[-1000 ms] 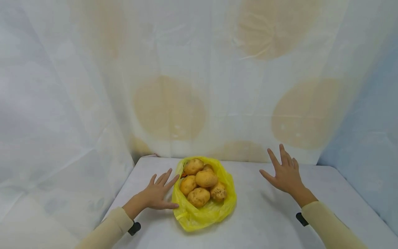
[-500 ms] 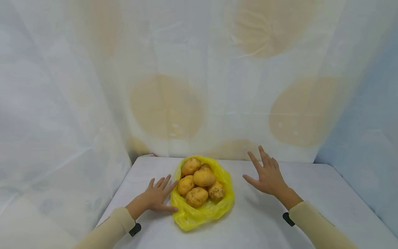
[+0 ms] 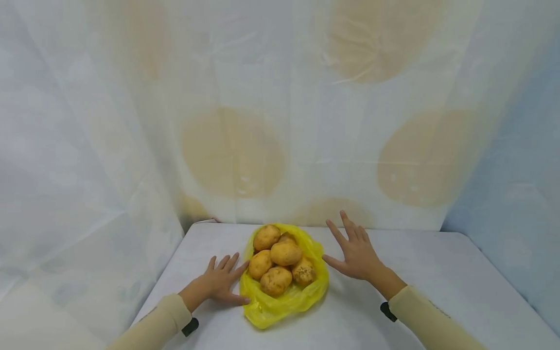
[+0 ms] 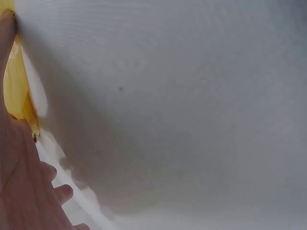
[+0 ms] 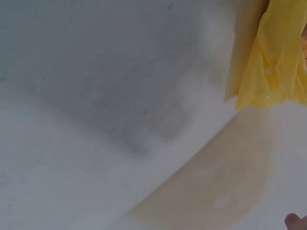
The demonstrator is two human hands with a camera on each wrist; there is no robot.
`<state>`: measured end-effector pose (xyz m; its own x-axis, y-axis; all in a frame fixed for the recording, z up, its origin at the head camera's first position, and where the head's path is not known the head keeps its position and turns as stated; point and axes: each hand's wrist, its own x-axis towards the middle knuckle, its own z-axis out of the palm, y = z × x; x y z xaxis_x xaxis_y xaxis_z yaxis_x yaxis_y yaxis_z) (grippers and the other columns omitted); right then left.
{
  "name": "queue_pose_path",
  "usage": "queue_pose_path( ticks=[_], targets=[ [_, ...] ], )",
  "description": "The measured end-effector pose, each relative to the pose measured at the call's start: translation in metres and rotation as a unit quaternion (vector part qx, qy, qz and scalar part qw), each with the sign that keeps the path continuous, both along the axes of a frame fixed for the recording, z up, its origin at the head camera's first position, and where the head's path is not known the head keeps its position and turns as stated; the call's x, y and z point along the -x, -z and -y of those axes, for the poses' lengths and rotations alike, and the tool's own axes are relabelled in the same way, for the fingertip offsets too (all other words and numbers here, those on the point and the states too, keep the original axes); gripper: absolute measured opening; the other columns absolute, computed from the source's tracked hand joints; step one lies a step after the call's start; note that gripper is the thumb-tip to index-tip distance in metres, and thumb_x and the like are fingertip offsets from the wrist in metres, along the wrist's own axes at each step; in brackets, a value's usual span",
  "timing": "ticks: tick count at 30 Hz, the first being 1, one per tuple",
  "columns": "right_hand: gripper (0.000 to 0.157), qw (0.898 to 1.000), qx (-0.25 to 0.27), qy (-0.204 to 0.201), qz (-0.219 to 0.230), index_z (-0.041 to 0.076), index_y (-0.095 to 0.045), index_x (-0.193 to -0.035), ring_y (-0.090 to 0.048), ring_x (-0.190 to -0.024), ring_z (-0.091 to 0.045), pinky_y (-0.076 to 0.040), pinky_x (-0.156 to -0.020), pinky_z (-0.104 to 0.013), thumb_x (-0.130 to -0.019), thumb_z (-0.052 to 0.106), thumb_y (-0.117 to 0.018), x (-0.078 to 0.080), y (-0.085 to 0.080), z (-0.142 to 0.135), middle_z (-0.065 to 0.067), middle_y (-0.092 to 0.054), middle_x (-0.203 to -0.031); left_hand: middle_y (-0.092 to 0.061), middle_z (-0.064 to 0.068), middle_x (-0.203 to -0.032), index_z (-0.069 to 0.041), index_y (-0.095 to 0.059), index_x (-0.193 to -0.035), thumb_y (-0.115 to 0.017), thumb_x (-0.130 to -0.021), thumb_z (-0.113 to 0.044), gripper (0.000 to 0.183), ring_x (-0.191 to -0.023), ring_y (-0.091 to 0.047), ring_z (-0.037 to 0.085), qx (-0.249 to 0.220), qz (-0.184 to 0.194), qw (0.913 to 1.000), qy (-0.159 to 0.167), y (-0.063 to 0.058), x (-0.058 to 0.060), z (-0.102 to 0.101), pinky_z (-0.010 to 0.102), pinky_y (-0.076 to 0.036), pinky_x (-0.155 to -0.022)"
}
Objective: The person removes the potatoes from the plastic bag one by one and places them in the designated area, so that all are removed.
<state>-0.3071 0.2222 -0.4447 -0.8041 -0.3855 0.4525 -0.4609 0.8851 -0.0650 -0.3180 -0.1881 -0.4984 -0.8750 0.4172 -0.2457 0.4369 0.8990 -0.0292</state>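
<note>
Desk: white (image 3: 446, 262), under everything here.
Sleeves: cream (image 3: 162, 313), reaching in from the near edge.
Left hand: (image 3: 216, 284) released, fingers straight and spread; thumb and forefinger reach the bag's left edge.
Right hand: (image 3: 356, 253) released, fingers spread, thumb tip at the bag's right edge; contact cannot be told.
Yellow bag: (image 3: 269, 313) on the desk between the hands, mouth up, long axis running away from the person, loose near fold pointing toward them and slightly left.
Front potato: (image 3: 276, 281) long axis nearly crosswise, right end tipped away.
Middle potato: (image 3: 286, 253) heaped behind it, lying left to right.
Side potatoes: one left (image 3: 261, 264), one right with a rough patch (image 3: 303, 272).
Back potatoes: one left (image 3: 267, 237), another partly hidden (image 3: 287, 238).
Curtain: pale, with tan discs (image 3: 328, 121), behind the desk.
</note>
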Motion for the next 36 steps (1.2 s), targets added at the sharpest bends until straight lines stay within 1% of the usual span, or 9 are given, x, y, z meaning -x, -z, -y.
queue_pose_path(
  ticks=[4,7,11,17,22,25,31,33,36],
  targets=[
    [0.094,1.0,-0.003,-0.009,0.008,0.025,-0.018,-0.159,-0.031,-0.14,-0.043,-0.025,-0.111,-0.068,-0.086,0.06,-0.064,-0.002,0.001,0.005,-0.018,0.0,-0.166,-0.016,0.014,-0.166,-0.03,-0.021,-0.158,-0.043,-0.071,-0.093,0.11,-0.149,-0.023,0.042,-0.007,0.015,0.9998,-0.01,0.0,-0.002,-0.002,0.07,-0.012,-0.115],
    [0.094,1.0,-0.001,-0.017,0.004,0.023,-0.022,-0.159,-0.034,-0.137,-0.044,-0.027,-0.109,-0.069,-0.084,0.059,-0.067,-0.005,0.004,0.008,-0.02,-0.003,-0.166,-0.018,0.014,-0.165,-0.029,-0.021,-0.158,-0.044,-0.072,-0.093,0.11,-0.148,-0.024,0.042,-0.012,0.025,0.9996,-0.01,0.001,-0.004,-0.002,0.071,-0.012,-0.115],
    [0.093,1.0,0.002,-0.027,0.0,0.022,-0.024,-0.158,-0.036,-0.137,-0.046,-0.028,-0.11,-0.068,-0.084,0.058,-0.067,-0.005,0.009,0.014,-0.019,-0.003,-0.166,-0.018,0.014,-0.165,-0.029,-0.022,-0.158,-0.043,-0.071,-0.094,0.111,-0.148,-0.023,0.043,-0.009,0.019,0.9997,-0.011,0.002,-0.004,-0.001,0.071,-0.012,-0.115],
    [0.092,0.998,-0.001,-0.051,0.028,0.025,-0.02,-0.159,-0.035,-0.14,-0.045,-0.027,-0.111,-0.069,-0.086,0.062,-0.063,-0.008,0.01,0.027,-0.015,0.002,-0.167,-0.017,0.016,-0.165,-0.029,-0.022,-0.158,-0.043,-0.069,-0.095,0.113,-0.148,-0.021,0.045,-0.007,0.033,0.9993,-0.019,0.002,-0.004,0.002,0.072,-0.011,-0.114],
    [0.091,0.998,0.005,-0.058,0.029,0.024,-0.02,-0.159,-0.038,-0.139,-0.043,-0.029,-0.11,-0.067,-0.087,0.062,-0.061,-0.008,0.008,0.036,-0.017,-0.002,-0.167,-0.016,0.016,-0.165,-0.029,-0.022,-0.158,-0.043,-0.069,-0.095,0.112,-0.149,-0.02,0.044,-0.002,0.024,0.9995,-0.021,0.001,-0.005,0.002,0.072,-0.011,-0.114],
    [0.091,0.998,0.009,-0.061,0.033,0.024,-0.021,-0.159,-0.038,-0.14,-0.042,-0.03,-0.11,-0.067,-0.087,0.062,-0.061,-0.008,0.006,0.04,-0.018,-0.004,-0.166,-0.015,0.017,-0.165,-0.029,-0.022,-0.158,-0.045,-0.07,-0.094,0.112,-0.149,-0.019,0.045,-0.011,0.027,0.9993,-0.025,0.001,-0.006,0.002,0.072,-0.01,-0.114],
    [0.089,0.996,0.009,-0.065,0.067,0.027,-0.016,-0.16,-0.034,-0.143,-0.041,-0.026,-0.114,-0.065,-0.089,0.065,-0.055,-0.007,0.009,0.048,-0.016,-0.001,-0.167,-0.015,0.017,-0.165,-0.029,-0.022,-0.158,-0.048,-0.07,-0.092,0.111,-0.149,-0.019,0.045,-0.026,0.036,0.9984,-0.034,0.001,-0.01,0.002,0.073,-0.009,-0.114],
    [0.089,0.994,0.017,-0.067,0.081,0.028,-0.015,-0.16,-0.033,-0.144,-0.041,-0.025,-0.114,-0.064,-0.089,0.066,-0.054,-0.008,0.01,0.052,-0.015,0.0,-0.167,-0.014,0.016,-0.166,-0.029,-0.022,-0.158,-0.047,-0.07,-0.093,0.112,-0.149,-0.018,0.045,-0.026,0.039,0.9982,-0.037,0.001,-0.011,0.003,0.073,-0.008,-0.114],
    [0.089,0.993,0.028,-0.078,0.089,0.027,-0.015,-0.16,-0.032,-0.144,-0.042,-0.026,-0.114,-0.064,-0.089,0.066,-0.054,-0.008,0.011,0.057,-0.016,0.0,-0.167,-0.014,0.016,-0.166,-0.029,-0.023,-0.158,-0.049,-0.068,-0.093,0.113,-0.149,-0.018,0.045,-0.028,0.043,0.9977,-0.043,0.002,-0.013,0.005,0.073,-0.008,-0.114]
  ],
)
